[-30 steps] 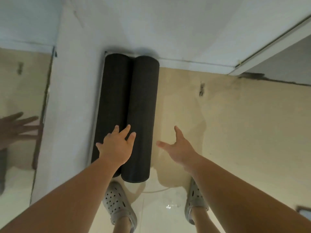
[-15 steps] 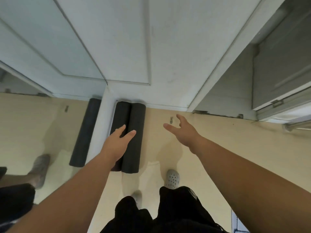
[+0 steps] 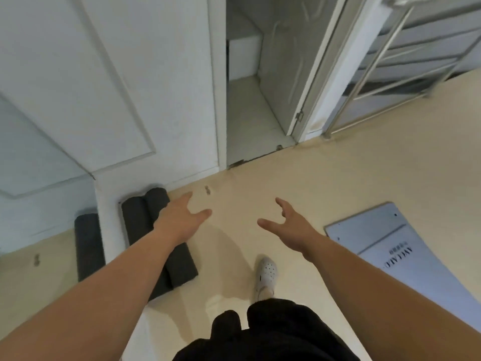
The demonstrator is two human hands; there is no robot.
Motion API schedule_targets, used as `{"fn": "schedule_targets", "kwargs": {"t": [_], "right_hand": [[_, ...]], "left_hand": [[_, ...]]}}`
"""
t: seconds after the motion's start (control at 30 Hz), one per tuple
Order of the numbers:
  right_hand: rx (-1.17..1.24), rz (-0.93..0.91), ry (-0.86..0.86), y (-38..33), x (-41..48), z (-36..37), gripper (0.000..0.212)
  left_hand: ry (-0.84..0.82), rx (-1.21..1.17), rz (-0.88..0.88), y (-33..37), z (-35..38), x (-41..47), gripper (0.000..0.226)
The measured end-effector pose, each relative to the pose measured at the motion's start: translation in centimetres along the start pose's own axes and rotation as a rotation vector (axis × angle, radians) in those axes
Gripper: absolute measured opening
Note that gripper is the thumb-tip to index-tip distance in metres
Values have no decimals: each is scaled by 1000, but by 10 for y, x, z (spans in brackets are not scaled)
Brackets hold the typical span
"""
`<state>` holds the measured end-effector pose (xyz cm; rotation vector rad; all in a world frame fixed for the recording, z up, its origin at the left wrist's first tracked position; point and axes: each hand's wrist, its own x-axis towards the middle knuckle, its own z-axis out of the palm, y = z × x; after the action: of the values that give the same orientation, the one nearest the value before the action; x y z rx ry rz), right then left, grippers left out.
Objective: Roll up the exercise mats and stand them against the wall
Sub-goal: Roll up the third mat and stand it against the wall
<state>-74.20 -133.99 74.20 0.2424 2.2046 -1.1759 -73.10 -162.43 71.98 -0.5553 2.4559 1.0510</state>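
- L hand has been lifted off the rolled mats; fingers straight, thumb spread, nothing held.
- Rolled mats are stood side by side vs. wall, just left of L fingertips, not touched.
- R hand is held over floor, fingers spread, loosely bent, empty.
- Flat mat is laid at far R.

Both bare arms reach forward, holding nothing. The left forearm comes in from 7 o'clock, and the left hand is flat, its fingers straight toward 1 o'clock and the thumb splayed toward 3 o'clock. The right forearm enters from 4 o'clock; the right hand is relaxed, fingers loosely bent toward 11 o'clock, thumb toward 9 o'clock.
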Motion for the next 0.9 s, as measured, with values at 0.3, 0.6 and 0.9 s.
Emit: {"fn": "schedule_targets", "kwargs": {"t": [0.3, 0.6, 0.9], "right_hand": [[391, 174, 450, 202, -195, -118, 95], [658, 310, 673, 483, -422, -214, 92], [822, 492, 934, 669, -615, -282, 91]], "left_hand": [[-165, 248, 361, 146, 158, -117, 89], [-400, 498, 476, 260, 444, -283, 85], [-674, 584, 640, 358, 697, -461, 85]]}}
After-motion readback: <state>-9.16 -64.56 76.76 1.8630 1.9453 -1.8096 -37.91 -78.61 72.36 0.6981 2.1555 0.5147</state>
